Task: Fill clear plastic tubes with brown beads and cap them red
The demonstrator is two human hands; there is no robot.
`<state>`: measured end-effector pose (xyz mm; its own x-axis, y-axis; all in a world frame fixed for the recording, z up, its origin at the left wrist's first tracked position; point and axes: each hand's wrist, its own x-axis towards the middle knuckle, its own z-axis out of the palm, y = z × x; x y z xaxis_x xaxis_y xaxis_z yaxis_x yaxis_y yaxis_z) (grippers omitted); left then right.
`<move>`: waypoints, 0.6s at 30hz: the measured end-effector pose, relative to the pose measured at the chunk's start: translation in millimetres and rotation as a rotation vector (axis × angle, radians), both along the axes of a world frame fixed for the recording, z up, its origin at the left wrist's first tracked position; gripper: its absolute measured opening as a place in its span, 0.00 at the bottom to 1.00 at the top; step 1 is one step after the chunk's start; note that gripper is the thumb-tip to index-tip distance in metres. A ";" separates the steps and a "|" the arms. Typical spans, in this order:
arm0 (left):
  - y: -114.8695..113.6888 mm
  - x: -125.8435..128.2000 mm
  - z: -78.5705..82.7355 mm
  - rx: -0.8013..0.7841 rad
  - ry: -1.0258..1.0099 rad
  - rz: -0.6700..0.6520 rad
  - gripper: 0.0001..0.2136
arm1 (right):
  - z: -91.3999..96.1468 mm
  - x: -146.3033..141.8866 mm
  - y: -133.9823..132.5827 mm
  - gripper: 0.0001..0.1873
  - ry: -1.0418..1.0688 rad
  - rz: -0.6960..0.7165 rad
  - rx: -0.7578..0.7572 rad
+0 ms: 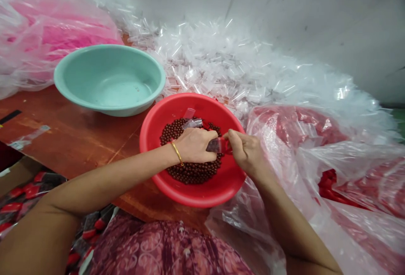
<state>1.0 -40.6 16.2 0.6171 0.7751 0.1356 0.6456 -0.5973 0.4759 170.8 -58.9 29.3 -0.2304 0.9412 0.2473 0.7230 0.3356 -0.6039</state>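
Observation:
Over a red basin (pixel 147 140) my left hand (pixel 194 145), with a gold bangle at the wrist, is closed round a clear plastic tube (pixel 215 145) filled with dark beads. My right hand (pixel 245 150) pinches the red cap (pixel 225 145) at the tube's right end. The tube lies roughly level between my two hands. Small round brown beads (pixel 194 173) cover the bottom of the basin. Beyond my left hand, clear tubes (pixel 192 123) lie on the beads, with a bit of red beside them.
A pale green basin (pixel 110 108) stands on the brown table (pixel 91 140). Clear tubes (pixel 221 60) are heaped along the wall. Bags of pink pieces (pixel 72 34) and red pieces (pixel 329 182) flank me. Filled, red-capped tubes (pixel 31 190) lie below the table, lower left.

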 end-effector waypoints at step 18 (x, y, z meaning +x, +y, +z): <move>-7.8 -4.9 -1.2 0.177 0.063 -0.043 0.13 | -8.9 -45.3 19.8 0.35 0.500 -0.027 -0.367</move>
<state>-3.9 -48.4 15.0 0.6607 0.7154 0.2275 0.6429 -0.6957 0.3204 125.5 -39.2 20.4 -0.1454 0.9891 -0.0217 0.3279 0.0275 -0.9443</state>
